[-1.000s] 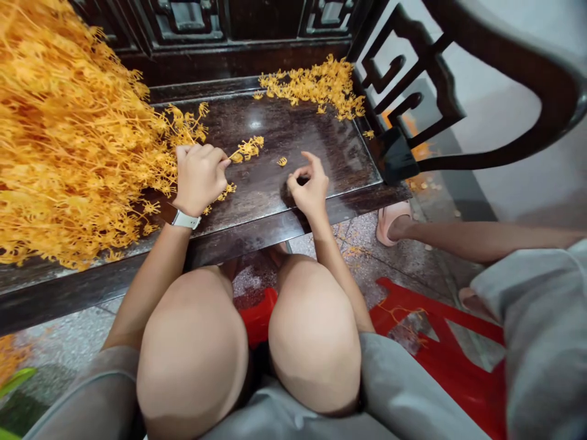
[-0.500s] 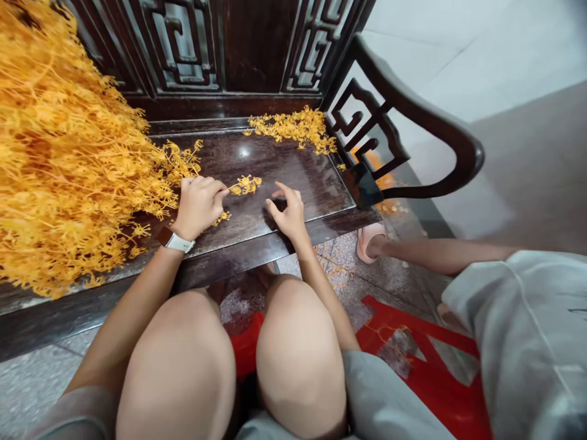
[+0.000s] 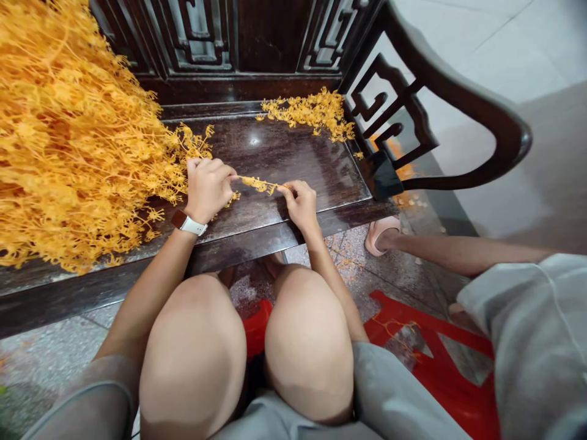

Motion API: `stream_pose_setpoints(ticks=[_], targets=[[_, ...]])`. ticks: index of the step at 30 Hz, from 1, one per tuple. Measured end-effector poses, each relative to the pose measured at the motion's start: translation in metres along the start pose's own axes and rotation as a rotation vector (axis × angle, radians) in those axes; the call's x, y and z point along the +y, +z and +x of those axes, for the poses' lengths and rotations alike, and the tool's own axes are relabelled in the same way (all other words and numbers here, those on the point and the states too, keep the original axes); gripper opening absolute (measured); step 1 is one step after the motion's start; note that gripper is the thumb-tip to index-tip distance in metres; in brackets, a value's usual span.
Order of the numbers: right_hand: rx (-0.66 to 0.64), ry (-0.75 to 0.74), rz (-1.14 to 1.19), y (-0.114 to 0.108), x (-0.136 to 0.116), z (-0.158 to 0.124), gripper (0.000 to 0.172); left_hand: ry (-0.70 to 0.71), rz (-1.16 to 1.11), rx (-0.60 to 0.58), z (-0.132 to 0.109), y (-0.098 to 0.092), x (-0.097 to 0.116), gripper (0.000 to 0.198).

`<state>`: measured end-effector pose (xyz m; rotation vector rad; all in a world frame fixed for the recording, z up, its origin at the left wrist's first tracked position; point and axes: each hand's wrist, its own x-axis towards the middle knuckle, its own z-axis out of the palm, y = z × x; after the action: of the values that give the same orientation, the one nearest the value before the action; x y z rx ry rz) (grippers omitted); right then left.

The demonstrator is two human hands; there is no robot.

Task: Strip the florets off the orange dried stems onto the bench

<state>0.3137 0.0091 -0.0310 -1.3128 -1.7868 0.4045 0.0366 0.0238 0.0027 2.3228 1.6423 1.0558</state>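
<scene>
Between my two hands a small orange-yellow plastic sprig (image 3: 259,183) is stretched above the dark wooden bench seat (image 3: 275,153). My left hand (image 3: 211,188), with a white-strapped watch on the wrist, pinches one end between thumb and finger. At the other end, my right hand (image 3: 301,203) grips the tip with its fingers closed. To the left rises a big heap of similar orange sprigs (image 3: 77,146), its edge close to my left hand. Another small orange piece (image 3: 233,198) lies just by my left fingers, partly hidden.
A smaller pile of orange pieces (image 3: 316,113) lies at the seat's back right corner. The bench's curved armrest (image 3: 495,116) stands to the right. On the floor are a red plastic stool (image 3: 440,360) and scattered orange bits (image 3: 348,263). Another person's leg (image 3: 440,253) reaches in from the right.
My right hand was open and apart from the sprig; now it has closed on the sprig's free end. The sprig is pulled straighter. The whole view has shifted slightly.
</scene>
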Motion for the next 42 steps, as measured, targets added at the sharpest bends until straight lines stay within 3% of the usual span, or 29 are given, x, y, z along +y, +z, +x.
stream_pose_setpoints(ticks=[5, 16, 28, 32, 34, 35, 39, 42], targets=[[0.053, 0.038, 0.075, 0.002, 0.0, 0.001, 0.057, -0.036, 0.031, 0.051, 0.003, 0.001, 0.001, 0.022], [0.062, -0.011, 0.064, -0.002, -0.005, 0.003, 0.071, -0.111, 0.045, -0.026, 0.003, -0.001, 0.011, 0.023], [0.031, 0.043, 0.107, -0.001, -0.004, 0.003, 0.07, -0.125, -0.024, -0.004, 0.004, 0.004, 0.008, 0.016], [0.23, 0.179, 0.14, -0.006, 0.008, 0.001, 0.068, -0.231, 0.033, 0.058, 0.01, -0.012, -0.017, 0.015], [0.309, 0.223, 0.116, -0.007, 0.011, -0.001, 0.065, -0.345, 0.072, 0.132, 0.012, -0.024, -0.033, 0.02], [0.289, 0.213, 0.096, -0.006, 0.01, -0.002, 0.061, -0.363, 0.084, 0.144, 0.013, -0.028, -0.039, 0.019], [0.085, 0.126, 0.03, 0.0, 0.005, -0.004, 0.033, -0.285, 0.075, 0.112, 0.014, -0.033, -0.043, 0.023], [0.095, 0.148, -0.024, 0.002, 0.005, -0.004, 0.014, -0.275, 0.037, 0.111, 0.014, -0.03, -0.038, 0.043]])
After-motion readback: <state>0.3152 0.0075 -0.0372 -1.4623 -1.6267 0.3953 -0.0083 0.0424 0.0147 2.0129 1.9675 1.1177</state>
